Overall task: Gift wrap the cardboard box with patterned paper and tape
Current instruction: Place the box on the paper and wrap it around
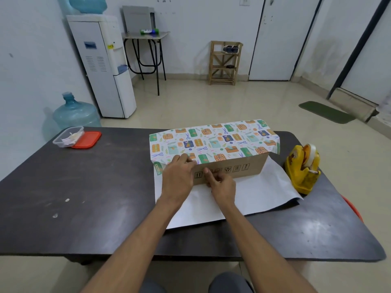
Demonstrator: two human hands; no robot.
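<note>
Forearms (pixel 135 240) are stretched over the table (pixel 84 208). The left hand (pixel 178 178) is pressed flat on the paper (pixel 211 140) edge atop the box (pixel 232 169), just ahead. The right hand (pixel 221 183) is curled at the box front; whether anything is held cannot be told. The edge is best kept taut before taping. Counted: one box, one paper, one dispenser (pixel 302 168) to the right, one tub (pixel 67 136) and one lid (pixel 86 140) far left.

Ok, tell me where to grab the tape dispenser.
Grip the dispenser across its yellow body, below the roll, coming from above with the right hand, which is nearer. It stands upright on the table; probably avoid the cutter end, which points toward you.
</note>
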